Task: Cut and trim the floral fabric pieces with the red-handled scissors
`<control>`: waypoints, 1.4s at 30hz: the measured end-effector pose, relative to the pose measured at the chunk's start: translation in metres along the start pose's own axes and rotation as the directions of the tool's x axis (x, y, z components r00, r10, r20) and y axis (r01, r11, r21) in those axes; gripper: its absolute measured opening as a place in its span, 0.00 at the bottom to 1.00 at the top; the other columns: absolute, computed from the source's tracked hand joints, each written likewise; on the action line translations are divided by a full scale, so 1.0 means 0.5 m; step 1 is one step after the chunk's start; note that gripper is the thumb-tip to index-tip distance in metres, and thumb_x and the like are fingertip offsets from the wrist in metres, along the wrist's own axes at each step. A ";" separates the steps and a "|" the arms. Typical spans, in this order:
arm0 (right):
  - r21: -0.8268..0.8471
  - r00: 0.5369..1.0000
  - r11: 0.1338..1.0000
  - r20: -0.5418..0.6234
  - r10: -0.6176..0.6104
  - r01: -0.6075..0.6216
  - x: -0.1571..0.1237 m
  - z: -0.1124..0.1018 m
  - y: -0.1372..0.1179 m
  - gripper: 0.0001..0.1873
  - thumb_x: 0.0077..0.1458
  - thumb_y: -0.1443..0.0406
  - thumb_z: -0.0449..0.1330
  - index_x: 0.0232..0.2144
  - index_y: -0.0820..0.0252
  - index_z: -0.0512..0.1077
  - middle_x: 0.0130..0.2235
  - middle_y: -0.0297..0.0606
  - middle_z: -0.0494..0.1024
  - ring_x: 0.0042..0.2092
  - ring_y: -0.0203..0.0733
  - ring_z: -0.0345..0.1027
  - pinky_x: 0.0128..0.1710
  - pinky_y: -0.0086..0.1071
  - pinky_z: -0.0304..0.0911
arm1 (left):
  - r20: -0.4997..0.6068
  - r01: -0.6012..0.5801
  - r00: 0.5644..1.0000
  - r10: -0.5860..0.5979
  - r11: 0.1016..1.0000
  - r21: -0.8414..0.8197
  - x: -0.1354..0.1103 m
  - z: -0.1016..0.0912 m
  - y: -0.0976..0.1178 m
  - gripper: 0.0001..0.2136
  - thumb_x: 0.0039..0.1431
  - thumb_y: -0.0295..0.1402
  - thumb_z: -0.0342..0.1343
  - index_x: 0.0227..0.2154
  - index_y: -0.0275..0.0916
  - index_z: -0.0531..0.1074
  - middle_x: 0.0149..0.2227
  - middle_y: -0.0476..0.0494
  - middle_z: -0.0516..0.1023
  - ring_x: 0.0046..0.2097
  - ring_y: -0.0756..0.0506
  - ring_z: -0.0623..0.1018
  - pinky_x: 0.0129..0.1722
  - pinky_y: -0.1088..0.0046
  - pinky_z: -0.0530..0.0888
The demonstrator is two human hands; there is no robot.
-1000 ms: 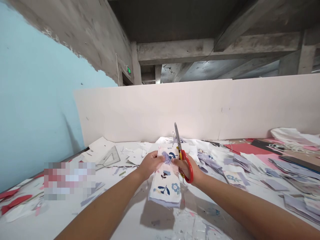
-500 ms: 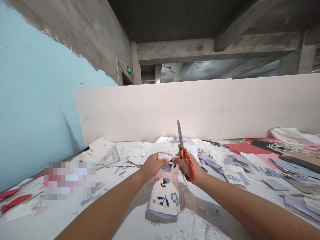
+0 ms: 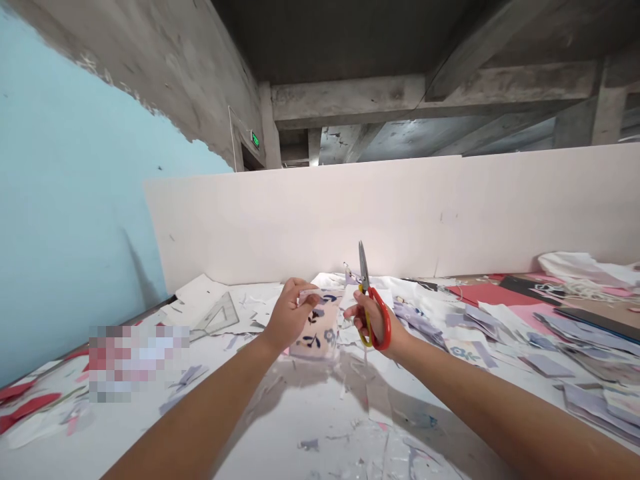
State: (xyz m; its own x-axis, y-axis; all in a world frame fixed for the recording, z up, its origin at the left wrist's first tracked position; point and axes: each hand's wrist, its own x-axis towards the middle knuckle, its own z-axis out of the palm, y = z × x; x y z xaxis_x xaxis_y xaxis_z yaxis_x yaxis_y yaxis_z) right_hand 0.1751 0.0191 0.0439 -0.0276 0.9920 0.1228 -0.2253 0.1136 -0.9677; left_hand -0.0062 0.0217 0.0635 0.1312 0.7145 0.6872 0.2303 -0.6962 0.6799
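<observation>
My left hand [image 3: 293,312] pinches the upper left edge of a floral-printed piece of fabric [image 3: 320,333], pale pink with dark blue leaves and flowers. It is raised off the table and slightly smeared by motion. My right hand [image 3: 375,317] holds scissors [image 3: 367,283] with red and yellow handles, blades pointing up and nearly closed. The right fingers are curled near the fabric's right edge but stand apart from it.
Scraps lie scattered over the white table [image 3: 280,427]. A clear set square [image 3: 223,313] rests at the left. Fabric pieces [image 3: 545,365], a red sheet [image 3: 480,295] and white cord [image 3: 580,293] lie at the right. A white partition [image 3: 310,227] stands behind.
The fabric has been lifted up and away from me by my left hand. My right hand has let go of it and moved slightly right, still holding the scissors.
</observation>
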 end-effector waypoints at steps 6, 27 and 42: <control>0.099 0.955 0.960 0.169 0.245 -0.264 -0.004 -0.007 -0.010 0.16 0.46 0.53 0.57 0.21 0.60 0.62 0.18 0.34 0.71 0.20 0.38 0.66 0.17 0.27 0.59 | 0.279 -0.601 0.797 0.536 0.747 0.282 -0.040 0.025 0.015 0.13 0.52 0.22 0.46 0.36 0.42 0.71 0.41 0.42 0.62 0.43 0.47 0.66 0.40 0.70 0.68; 0.022 0.988 0.990 -0.078 -0.135 0.137 0.011 -0.012 0.007 0.18 0.31 0.70 0.65 0.22 0.57 0.58 0.18 0.22 0.63 0.20 0.29 0.60 0.19 0.24 0.56 | 0.344 0.441 0.881 -0.325 0.827 -0.348 -0.022 0.035 -0.045 0.13 0.44 0.38 0.58 0.32 0.36 0.69 0.30 0.47 0.73 0.32 0.48 0.71 0.35 0.71 0.67; -0.036 0.973 0.976 -0.079 -0.219 0.217 -0.024 0.014 -0.006 0.16 0.36 0.63 0.65 0.21 0.59 0.59 0.21 0.27 0.65 0.24 0.33 0.65 0.24 0.28 0.65 | 0.198 0.354 0.929 -0.311 0.904 -0.240 -0.005 0.016 -0.014 0.14 0.46 0.40 0.55 0.33 0.36 0.70 0.29 0.47 0.73 0.32 0.46 0.71 0.32 0.72 0.66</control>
State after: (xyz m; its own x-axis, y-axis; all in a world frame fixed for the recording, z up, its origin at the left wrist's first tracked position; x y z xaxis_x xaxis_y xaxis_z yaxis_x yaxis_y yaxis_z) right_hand 0.1691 0.0063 0.0469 0.0999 0.9442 0.3137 -0.1909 0.3276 -0.9253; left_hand -0.0004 0.0255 0.0550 0.2416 0.8945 0.3762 0.0231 -0.3929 0.9193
